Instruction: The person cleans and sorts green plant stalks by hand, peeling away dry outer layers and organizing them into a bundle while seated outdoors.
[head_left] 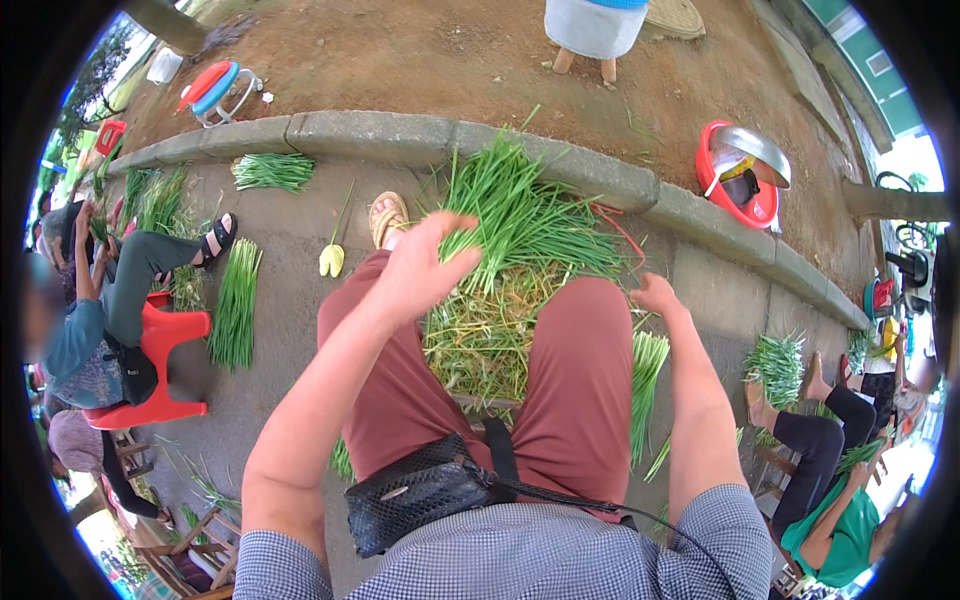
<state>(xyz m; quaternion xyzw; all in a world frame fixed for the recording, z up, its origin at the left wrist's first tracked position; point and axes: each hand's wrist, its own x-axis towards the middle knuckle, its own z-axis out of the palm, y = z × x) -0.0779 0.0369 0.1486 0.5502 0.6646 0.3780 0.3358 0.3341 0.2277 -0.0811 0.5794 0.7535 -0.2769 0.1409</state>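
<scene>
A large heap of long green chives (530, 205) lies in front of my knees, its stalks fanned toward the kerb. Under it, between my legs, is a mat of yellowed trimmings (480, 345). My left hand (430, 258) is at the heap's left edge, thumb and fingers apart, with nothing gripped. Off to the right, my right hand (657, 295) is closed beside my knee. A thin red string (627, 236) runs from the heap's right side to its fingers, which look pinched on it; the exact grip is small and blurred.
Chive bundles lie at my left (235, 305), by the kerb (370, 135), and beside my right knee (648, 375). A red basin (735, 175) with a metal lid stands beyond the kerb. People sit on both sides, one on a red plastic chair (165, 360).
</scene>
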